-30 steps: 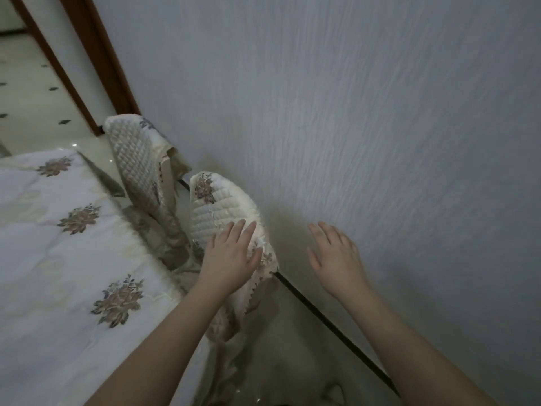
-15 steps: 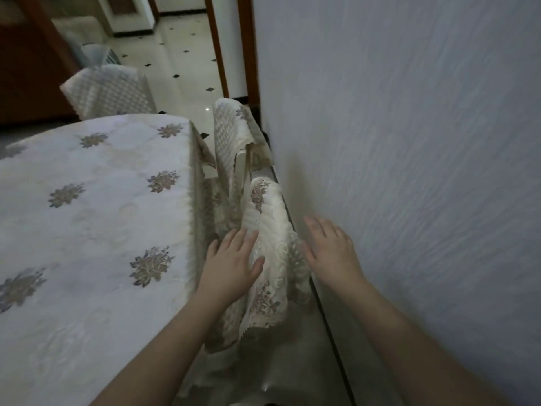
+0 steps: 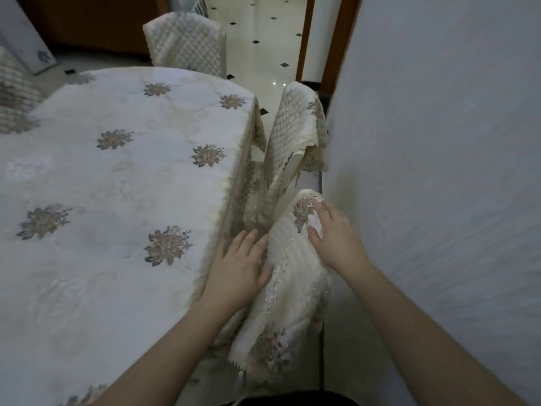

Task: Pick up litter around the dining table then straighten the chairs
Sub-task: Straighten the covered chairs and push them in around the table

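Observation:
The near chair (image 3: 289, 276), covered in cream quilted cloth with a flower pattern, stands tucked between the dining table (image 3: 117, 200) and the wall. My left hand (image 3: 237, 268) lies with straight fingers against the left side of its backrest. My right hand (image 3: 336, 235) rests flat on the top right of the backrest, fingers spread over the flower patch. A second covered chair (image 3: 292, 133) stands just beyond it along the wall, its cover hanging loose. No litter shows.
The white wall (image 3: 439, 171) runs close on the right, leaving a narrow gap. A third covered chair (image 3: 187, 42) stands at the table's far end, another (image 3: 14, 98) at the far left. A doorway (image 3: 316, 39) and tiled floor (image 3: 257, 54) lie beyond.
The view swung left, bringing the whole table into sight. My right hand moved from beside the chair onto its backrest top; my left hand slid down to the backrest's left side.

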